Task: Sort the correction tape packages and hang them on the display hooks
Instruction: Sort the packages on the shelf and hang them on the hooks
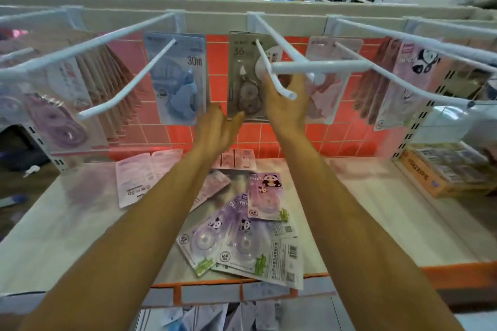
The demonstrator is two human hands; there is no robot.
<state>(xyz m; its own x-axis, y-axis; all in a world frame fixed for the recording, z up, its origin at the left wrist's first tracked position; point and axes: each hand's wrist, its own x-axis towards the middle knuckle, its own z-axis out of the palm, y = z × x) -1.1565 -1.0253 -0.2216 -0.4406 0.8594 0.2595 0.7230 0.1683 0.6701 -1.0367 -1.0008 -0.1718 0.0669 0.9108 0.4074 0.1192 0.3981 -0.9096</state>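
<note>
The grey correction tape package [243, 80], marked 36, hangs at the centre of the frame on a white hook [271, 67]. My left hand [216, 126] is just below it, fingers straight and loose, thumb touching its lower edge. My right hand [286, 107] is at its right edge, behind the hook's tip; I cannot tell whether those fingers pinch the card. It looks light: stiff card and a slick clear blister, best held by the card edges. A blue package [177, 75] hangs to its left. At lower centre, loose panda packages [265, 191] lie scattered on the pale shelf [376, 196]. Behind is an orange tiled panel [217, 61].
</note>
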